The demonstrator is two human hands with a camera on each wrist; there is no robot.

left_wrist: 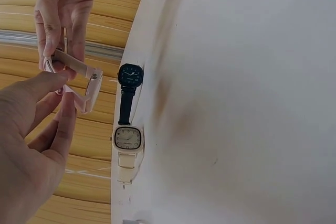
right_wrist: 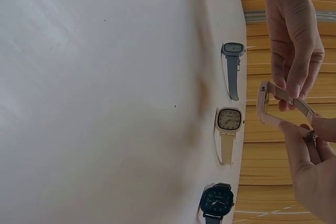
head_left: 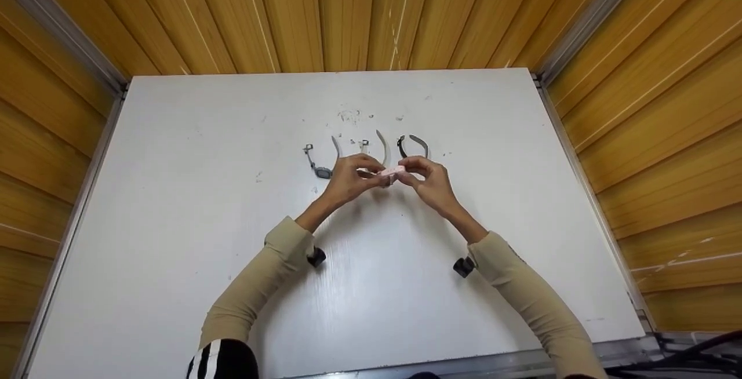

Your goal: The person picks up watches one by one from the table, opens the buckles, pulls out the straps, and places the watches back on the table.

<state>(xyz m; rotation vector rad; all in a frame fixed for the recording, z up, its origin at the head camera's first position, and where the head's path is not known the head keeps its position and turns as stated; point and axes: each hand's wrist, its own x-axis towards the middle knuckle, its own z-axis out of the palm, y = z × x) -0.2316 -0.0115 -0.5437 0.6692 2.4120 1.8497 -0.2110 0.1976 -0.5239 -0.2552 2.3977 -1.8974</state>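
A pale pink wristwatch (head_left: pixel 393 171) is held up between both hands above the table, its strap bent round into a loop. My left hand (head_left: pixel 349 179) pinches one part of the strap between thumb and fingers. On the other side, my right hand (head_left: pixel 431 184) pinches another part of the strap. In the left wrist view the watch case (left_wrist: pixel 93 92) is seen edge-on, so its dial is hidden. The buckle details are partly covered by fingers.
Beyond the hands, a grey-blue watch (right_wrist: pixel 233 49), a cream watch (right_wrist: pixel 229 119) and a black watch (right_wrist: pixel 217 200) lie in a row on the white table (head_left: pixel 371 303). Wood-patterned walls (head_left: pixel 348 17) enclose the back and sides. Dark cables (head_left: pixel 690 359) are at the lower right.
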